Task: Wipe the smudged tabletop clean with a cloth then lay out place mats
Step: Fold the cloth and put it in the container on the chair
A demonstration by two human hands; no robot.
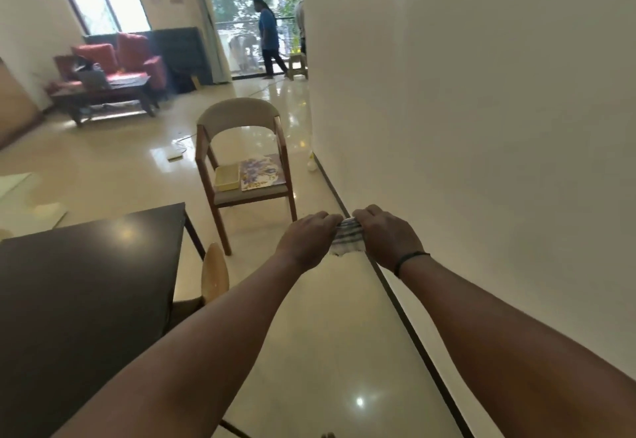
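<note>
Head view: left hand and right hand clench striped cloth midair. Table at 8 o'clock unwiped; mats on chair at 12, not laid.

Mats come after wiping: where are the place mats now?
Head view: the place mats lie on the wooden chair's seat, right of a yellow tray.

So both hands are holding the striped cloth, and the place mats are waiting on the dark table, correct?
Not quite. Both hands, left hand and right hand, do hold the cloth, but the head view shows the mats on the chair seat, not on the table.
</note>
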